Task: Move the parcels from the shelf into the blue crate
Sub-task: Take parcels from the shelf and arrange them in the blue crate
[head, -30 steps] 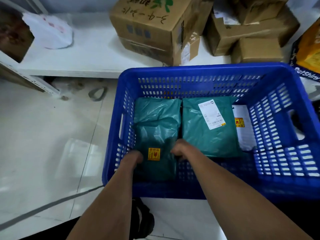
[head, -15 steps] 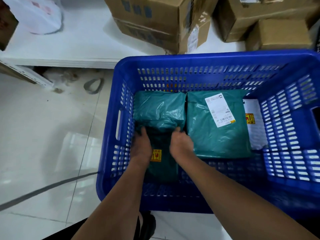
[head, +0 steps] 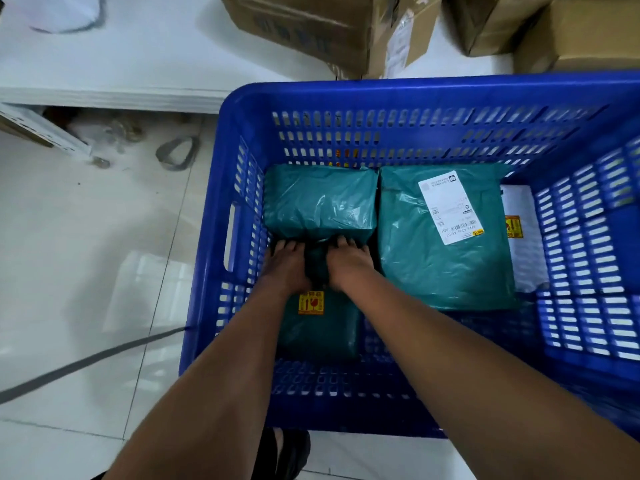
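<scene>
The blue crate (head: 415, 93) stands on the floor against the white shelf (head: 138, 64). Inside at the near left lies a dark green parcel (head: 322, 330) with a yellow sticker. My left hand (head: 287, 265) and my right hand (head: 348, 263) rest flat on its far end, fingers straight, fingertips against a second green parcel (head: 320, 202) behind it. A larger green parcel (head: 440, 268) with a white label fills the middle. A white parcel (head: 524, 258) lies along the right wall. Cardboard boxes (head: 311, 26) sit on the shelf behind the crate.
More brown boxes (head: 571, 32) stand at the shelf's right end. A grey strap loop (head: 176, 154) and a grey cable (head: 86, 362) lie on the pale tiled floor left of the crate. My black shoe (head: 287, 452) shows below the crate's near wall.
Both hands have slid forward along the near-left green parcel, from its near end to its far end. The view has dropped closer to the crate.
</scene>
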Demonstrator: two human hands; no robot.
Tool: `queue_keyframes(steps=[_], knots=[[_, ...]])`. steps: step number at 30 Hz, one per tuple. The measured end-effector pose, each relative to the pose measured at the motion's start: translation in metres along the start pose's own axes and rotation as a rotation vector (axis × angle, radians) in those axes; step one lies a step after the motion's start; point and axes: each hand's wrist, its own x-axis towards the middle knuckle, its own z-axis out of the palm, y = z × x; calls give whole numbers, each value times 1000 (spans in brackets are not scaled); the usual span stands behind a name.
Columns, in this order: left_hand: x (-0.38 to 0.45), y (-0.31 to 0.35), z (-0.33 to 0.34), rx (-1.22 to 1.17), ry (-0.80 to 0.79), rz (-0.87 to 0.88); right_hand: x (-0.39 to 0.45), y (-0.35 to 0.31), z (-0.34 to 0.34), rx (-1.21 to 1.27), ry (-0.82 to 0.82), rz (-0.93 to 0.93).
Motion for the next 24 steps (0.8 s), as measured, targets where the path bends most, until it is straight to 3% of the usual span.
queue_keyframes(steps=[4,8,12,15,18,24], knots=[[16,-9,0,-31,-116,13,12,3,-4,80,-92,7],[22,-18,8,14,-227,59,12,2,5,93,-82,15],[7,-17,16,-1,-25,91,-7,3,12,71,-44,33],[-8,-18,29,35,103,148,-26,-6,14,-17,142,-3],[-5,-19,27,-32,-12,73,-31,-6,16,-19,84,-15],[14,-13,13,60,-111,29,-6,0,5,129,-49,29]])
